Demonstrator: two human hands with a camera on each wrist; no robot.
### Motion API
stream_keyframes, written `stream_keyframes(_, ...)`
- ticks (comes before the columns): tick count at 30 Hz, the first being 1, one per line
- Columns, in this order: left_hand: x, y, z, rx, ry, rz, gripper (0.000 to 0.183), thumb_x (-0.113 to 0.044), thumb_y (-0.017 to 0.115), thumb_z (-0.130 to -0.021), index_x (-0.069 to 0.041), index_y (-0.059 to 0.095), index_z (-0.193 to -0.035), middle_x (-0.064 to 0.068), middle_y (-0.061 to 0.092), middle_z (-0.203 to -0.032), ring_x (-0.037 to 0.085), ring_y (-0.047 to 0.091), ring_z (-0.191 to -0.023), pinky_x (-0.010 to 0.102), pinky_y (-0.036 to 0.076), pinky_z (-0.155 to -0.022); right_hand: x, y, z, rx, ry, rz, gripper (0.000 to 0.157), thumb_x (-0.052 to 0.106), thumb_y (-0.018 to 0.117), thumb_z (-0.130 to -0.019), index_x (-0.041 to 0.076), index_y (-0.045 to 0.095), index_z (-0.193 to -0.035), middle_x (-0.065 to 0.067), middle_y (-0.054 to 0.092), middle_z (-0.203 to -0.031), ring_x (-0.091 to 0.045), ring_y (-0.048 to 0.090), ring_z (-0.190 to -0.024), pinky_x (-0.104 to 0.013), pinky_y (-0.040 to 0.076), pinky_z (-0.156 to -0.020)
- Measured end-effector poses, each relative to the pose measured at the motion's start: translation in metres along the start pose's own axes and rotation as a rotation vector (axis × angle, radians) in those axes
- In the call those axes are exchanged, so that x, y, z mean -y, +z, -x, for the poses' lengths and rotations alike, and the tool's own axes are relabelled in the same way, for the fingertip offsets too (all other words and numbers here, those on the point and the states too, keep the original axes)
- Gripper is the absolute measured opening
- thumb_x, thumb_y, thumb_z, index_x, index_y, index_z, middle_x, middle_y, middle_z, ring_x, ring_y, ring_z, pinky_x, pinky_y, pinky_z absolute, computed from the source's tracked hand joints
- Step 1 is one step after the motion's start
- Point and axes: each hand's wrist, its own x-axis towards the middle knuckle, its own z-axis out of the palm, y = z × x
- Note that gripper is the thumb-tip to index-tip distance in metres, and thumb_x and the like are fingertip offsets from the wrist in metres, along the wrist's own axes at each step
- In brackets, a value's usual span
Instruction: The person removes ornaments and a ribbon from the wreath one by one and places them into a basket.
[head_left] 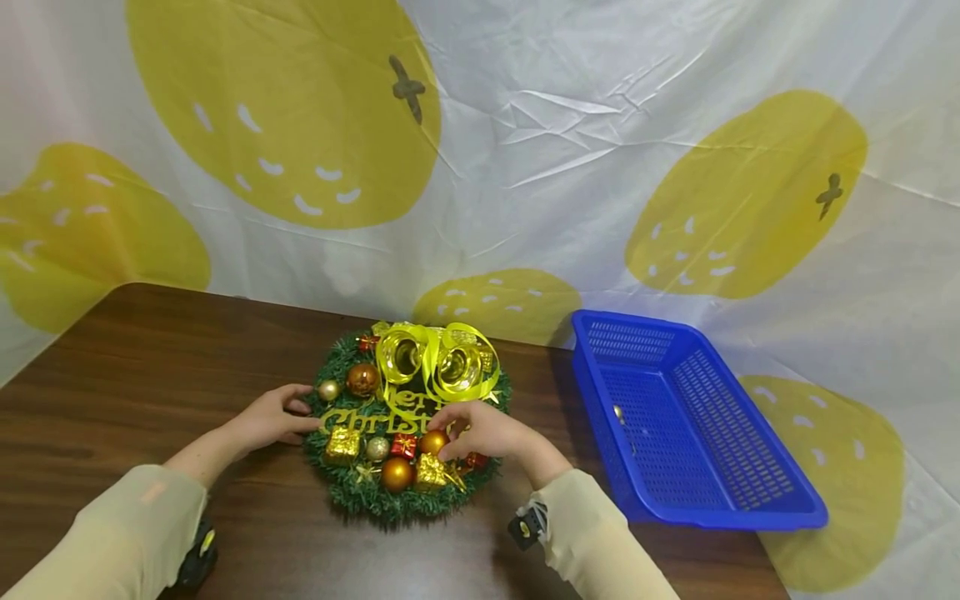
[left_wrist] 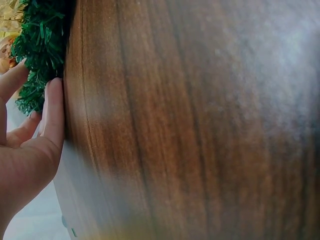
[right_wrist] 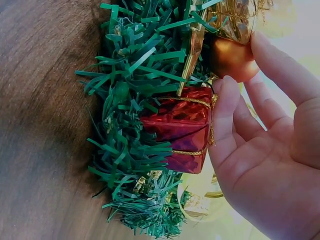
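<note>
A green tinsel Christmas wreath [head_left: 375, 504] lies on the table, with gold lettering across its middle. Gold bells [head_left: 459, 369] with looped yellow ribbon sit at its top. My left hand [head_left: 273, 417] is at the wreath's left edge; in the left wrist view its fingers [left_wrist: 54, 110] rest against the tinsel, close over the tabletop. My right hand [head_left: 487, 433] is over the lower right of the wreath. Its thumb and a finger pinch an orange bauble [right_wrist: 234, 60] there. Beside it are a red foil gift box [right_wrist: 185, 127] and a gold gift box [head_left: 431, 473].
A blue plastic basket [head_left: 701, 518] stands to the right on the dark wooden table [head_left: 172, 350], with a few small items inside. A white cloth [head_left: 540, 208] printed with yellow fruit hangs behind the table.
</note>
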Motion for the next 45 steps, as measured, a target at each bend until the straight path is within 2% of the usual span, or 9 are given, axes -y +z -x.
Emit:
stream_keyframes(7, -0.001, 0.001, 0.000, -0.006, 0.002, 0.002, 0.076, -0.016, 0.064, -0.089, 0.016, 0.019, -0.141, 0.037, 0.042, -0.122, 0.030, 0.061, -0.097, 0.038, 0.058, -0.078, -0.002, 0.001, -0.001, -0.016, 0.035, -0.062, 0.033, 0.012, 0.072, -0.082, 0.006, 0.064, -0.113, -0.009, 0.064, -0.106, -0.011, 0.056, -0.075, -0.023, 0.052, -0.060)
stream_keyframes(12, -0.003, 0.001, 0.002, -0.005, 0.005, 0.003, 0.075, -0.015, 0.063, -0.089, 0.016, 0.019, -0.141, 0.037, 0.043, -0.122, 0.030, 0.061, -0.097, 0.038, 0.058, -0.078, -0.005, 0.001, -0.001, -0.038, 0.085, -0.220, 0.032, 0.011, 0.068, -0.085, -0.001, 0.062, -0.114, -0.014, 0.062, -0.105, -0.018, 0.066, -0.074, -0.031, 0.059, -0.068)
stream_keyframes(16, -0.003, 0.001, 0.002, -0.007, -0.001, 0.007, 0.075, -0.015, 0.063, -0.089, 0.016, 0.019, -0.141, 0.036, 0.042, -0.122, 0.029, 0.061, -0.096, 0.038, 0.058, -0.077, -0.008, 0.000, 0.000, -0.031, 0.079, -0.309, 0.033, 0.008, 0.066, -0.085, -0.004, 0.059, -0.115, -0.016, 0.061, -0.107, -0.022, 0.068, -0.075, -0.034, 0.060, -0.072)
stream_keyframes(24, -0.002, 0.002, 0.002, -0.009, 0.002, 0.012, 0.074, -0.014, 0.063, -0.089, 0.017, 0.020, -0.140, 0.037, 0.043, -0.122, 0.029, 0.062, -0.095, 0.038, 0.058, -0.077, -0.011, -0.001, 0.002, -0.025, 0.062, -0.360, 0.036, 0.008, 0.065, -0.085, -0.005, 0.057, -0.119, -0.016, 0.054, -0.111, -0.019, 0.067, -0.076, -0.035, 0.059, -0.075)
stream_keyframes(29, -0.002, 0.002, 0.002, -0.008, 0.000, 0.011, 0.074, -0.015, 0.063, -0.089, 0.016, 0.020, -0.141, 0.037, 0.042, -0.122, 0.028, 0.062, -0.095, 0.038, 0.058, -0.077, -0.008, -0.005, 0.005, -0.016, 0.060, -0.383, 0.040, 0.008, 0.063, -0.087, -0.006, 0.055, -0.124, -0.023, 0.058, -0.116, -0.022, 0.068, -0.081, -0.037, 0.059, -0.075)
stream_keyframes(36, -0.004, 0.001, 0.002, -0.007, 0.004, 0.008, 0.076, -0.016, 0.064, -0.089, 0.017, 0.018, -0.141, 0.038, 0.042, -0.122, 0.028, 0.062, -0.095, 0.038, 0.058, -0.077, -0.008, -0.012, 0.007, -0.032, 0.077, -0.373, 0.037, 0.011, 0.064, -0.087, -0.002, 0.059, -0.121, -0.016, 0.067, -0.106, -0.018, 0.066, -0.074, -0.033, 0.059, -0.068)
stream_keyframes(45, -0.006, 0.001, 0.003, -0.005, 0.002, 0.004, 0.076, -0.015, 0.063, -0.089, 0.017, 0.017, -0.141, 0.039, 0.041, -0.123, 0.031, 0.061, -0.096, 0.039, 0.058, -0.078, -0.008, -0.018, 0.009, -0.028, 0.077, -0.472, 0.039, 0.011, 0.060, -0.090, -0.005, 0.055, -0.125, -0.014, 0.068, -0.104, -0.014, 0.067, -0.079, -0.032, 0.059, -0.071)
